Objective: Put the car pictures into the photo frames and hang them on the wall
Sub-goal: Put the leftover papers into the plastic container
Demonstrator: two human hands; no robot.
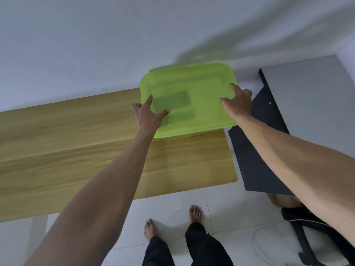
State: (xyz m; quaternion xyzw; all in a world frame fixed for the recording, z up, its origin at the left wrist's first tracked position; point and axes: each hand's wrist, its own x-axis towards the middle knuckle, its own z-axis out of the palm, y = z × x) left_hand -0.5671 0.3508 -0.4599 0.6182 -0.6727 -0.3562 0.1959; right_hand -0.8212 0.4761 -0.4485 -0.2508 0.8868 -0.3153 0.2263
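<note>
A translucent green plastic lid or tray (199, 87) is held up in front of the white wall (76, 45), above the far right corner of the wooden table (76, 150). My left hand (148, 116) grips its lower left edge, thumb on the near face. My right hand (238, 100) grips its right edge. Two dark rectangular shapes (172, 101) show blurred through the green plastic; I cannot tell what they are. No car pictures or photo frames are clearly visible.
A black panel (255, 160) stands to the right of the table. A black chair (311, 227) is at the lower right. White tiled floor (221, 208), a white cable (265, 244) and my bare feet lie below.
</note>
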